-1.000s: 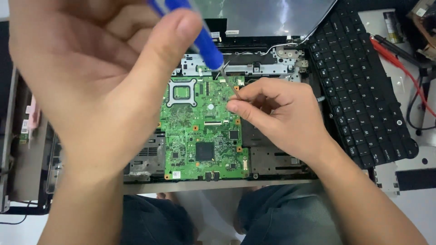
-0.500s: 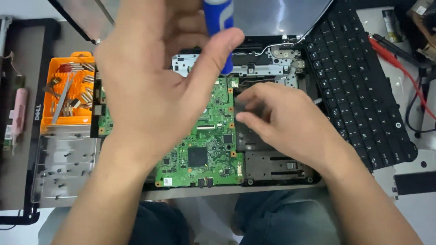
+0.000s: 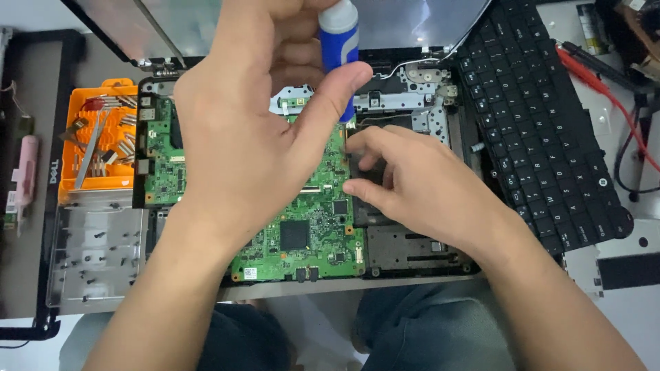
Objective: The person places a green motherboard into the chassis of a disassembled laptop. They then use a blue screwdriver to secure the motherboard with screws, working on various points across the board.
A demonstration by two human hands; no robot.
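My left hand (image 3: 254, 130) grips a blue and white screwdriver handle (image 3: 339, 41), held upright over the top right part of a green circuit board (image 3: 309, 233). The board lies inside an opened black laptop base (image 3: 412, 251). My right hand (image 3: 419, 185) rests on the base just right of the board, fingertips touching the board's right edge near the screwdriver tip. The tip itself is hidden behind my left thumb.
A detached black keyboard (image 3: 550, 137) lies at the right, with red and black probe leads (image 3: 605, 82) beyond it. An orange tray (image 3: 96, 144) of small tools and bits sits at the left, above a clear tray (image 3: 96, 254) with several loose screws. The laptop screen lid (image 3: 412, 20) stands behind.
The view has shifted, so the board and hands now sit further right and the orange tray shows. My left hand has lifted the screwdriver more upright; my right hand stays at the board's edge.
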